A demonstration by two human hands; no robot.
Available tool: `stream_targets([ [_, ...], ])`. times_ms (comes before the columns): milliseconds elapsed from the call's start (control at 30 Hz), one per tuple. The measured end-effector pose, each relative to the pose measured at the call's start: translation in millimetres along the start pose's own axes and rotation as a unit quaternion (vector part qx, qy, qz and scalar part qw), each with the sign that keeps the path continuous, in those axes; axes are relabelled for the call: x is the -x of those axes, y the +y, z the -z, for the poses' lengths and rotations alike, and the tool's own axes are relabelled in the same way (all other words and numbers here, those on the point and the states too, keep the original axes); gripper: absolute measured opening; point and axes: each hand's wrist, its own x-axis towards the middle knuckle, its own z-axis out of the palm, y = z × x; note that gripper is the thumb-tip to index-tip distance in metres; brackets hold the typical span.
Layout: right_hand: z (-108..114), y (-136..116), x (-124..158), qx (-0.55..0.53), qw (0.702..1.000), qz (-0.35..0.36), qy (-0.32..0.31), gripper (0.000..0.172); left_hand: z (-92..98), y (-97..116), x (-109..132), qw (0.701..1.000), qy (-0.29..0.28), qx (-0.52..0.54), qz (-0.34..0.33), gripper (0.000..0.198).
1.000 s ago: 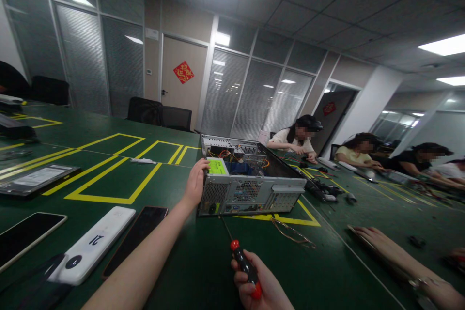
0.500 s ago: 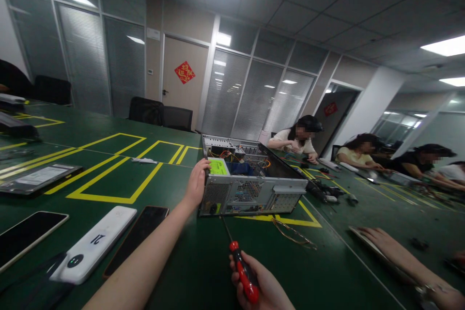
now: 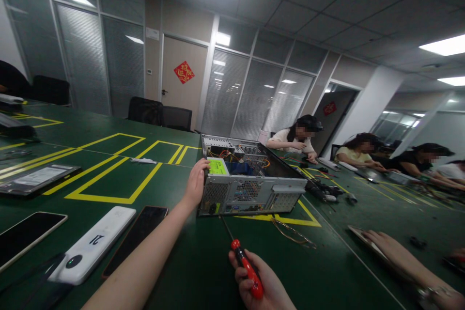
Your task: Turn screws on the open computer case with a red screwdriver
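Observation:
An open computer case [image 3: 271, 199] lies on the green table, its rear panel facing me. Its interior shows cables and a power supply with a bright green label [image 3: 218, 166]. My left hand [image 3: 197, 181] grips the case's left rear corner, fingers over the top edge beside that label. In my right hand [image 3: 259, 276] is a screwdriver [image 3: 248, 269] with a red and black handle, the fingers wrapped around it. Its shaft points up and away toward the bottom edge of the rear panel; whether the tip touches the case I cannot tell.
Left of my forearm lie a dark phone [image 3: 140, 237], a white power bank [image 3: 95, 247], another phone [image 3: 31, 237] and a drive [image 3: 38, 179]. Thin wires [image 3: 292, 233] rest before the case. At right, another person's hand [image 3: 381, 242] lies on a flat object. Several people work farther along.
The screwdriver handle has shifted slightly right, and my right hand has turned a little around it. My left hand keeps its place on the case.

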Motion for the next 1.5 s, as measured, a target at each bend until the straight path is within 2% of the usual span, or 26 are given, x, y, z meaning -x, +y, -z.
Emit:
stream_targets([
  [200, -1, -1, 2, -0.025, 0.999, -0.017, -0.013, 0.019, 0.1, -1, 0, 1.0, 0.0, 0.0, -0.001, 0.039],
  [400, -1, 2, -1, 0.032, 0.999, 0.0, -0.004, 0.027, -0.5, -1, 0, 1.0, 0.001, 0.006, 0.003, 0.041],
  [667, 10, 7, -6, 0.19, 0.975, 0.003, -0.112, 0.028, -0.9, -1, 1, 1.0, 0.003, 0.007, 0.004, 0.04],
  [800, 3, 7, 1, 0.199, 0.967, 0.062, -0.144, 0.034, -0.5, -1, 1, 1.0, 0.003, 0.005, 0.003, 0.039],
  [933, -9, 2, 14, 0.18, 0.962, 0.153, -0.139, 0.038, -0.8, -1, 0, 1.0, 0.002, 0.006, 0.004, 0.039],
  [1033, -15, -1, 21, 0.186, 0.956, 0.178, -0.14, 0.035, -0.9, -2, 0, 1.0, 0.001, 0.006, 0.006, 0.039],
  [1167, -14, -1, 20, 0.205, 0.955, 0.161, -0.141, 0.036, -0.5, -3, 1, 1.0, 0.0, 0.006, 0.005, 0.038],
  [1333, 4, -3, 13, 0.301, 0.946, 0.1, -0.061, 0.031, -0.2, -2, 1, 1.0, -0.003, 0.008, 0.003, 0.037],
  [1500, 10, -7, 12, 0.222, 0.974, 0.032, -0.041, 0.031, -1.5, -2, 0, 1.0, 0.005, 0.009, 0.001, 0.039],
])
